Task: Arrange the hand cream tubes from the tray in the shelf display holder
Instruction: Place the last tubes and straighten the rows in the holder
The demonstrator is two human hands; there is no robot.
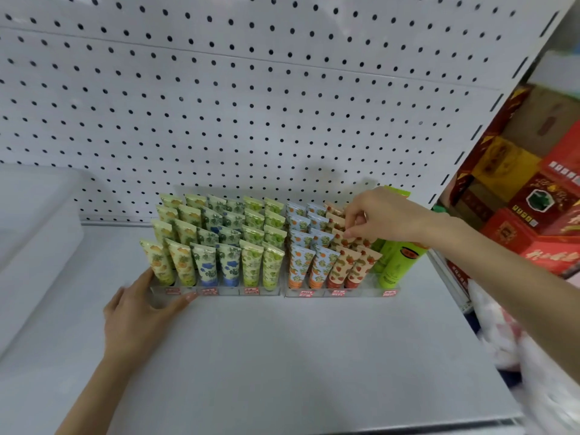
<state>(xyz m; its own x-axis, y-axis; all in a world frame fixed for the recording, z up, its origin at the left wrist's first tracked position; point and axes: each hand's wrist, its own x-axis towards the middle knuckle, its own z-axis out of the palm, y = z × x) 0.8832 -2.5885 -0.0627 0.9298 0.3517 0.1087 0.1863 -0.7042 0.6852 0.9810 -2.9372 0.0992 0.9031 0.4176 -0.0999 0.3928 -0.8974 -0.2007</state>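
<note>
Two clear display holders (361, 292) stand side by side on the white shelf, filled with rows of upright hand cream tubes: yellow-green, blue-flowered (230, 265), green, orange-capped (299, 266) and strawberry-print ones. My right hand (381, 216) reaches over the right holder and pinches the top of a strawberry tube (340, 240) in the second row. Fingers of my left hand (142, 312) lie straight against the front left corner of the left holder. Plain green tubes (397, 262) fill the far right column.
A white pegboard (251, 105) backs the shelf. A translucent white bin (34, 233) sits at the left. Red and yellow cartons (533, 199) are stacked beyond the shelf's right upright. Something in white plastic lies blurred at the lower right (514, 340).
</note>
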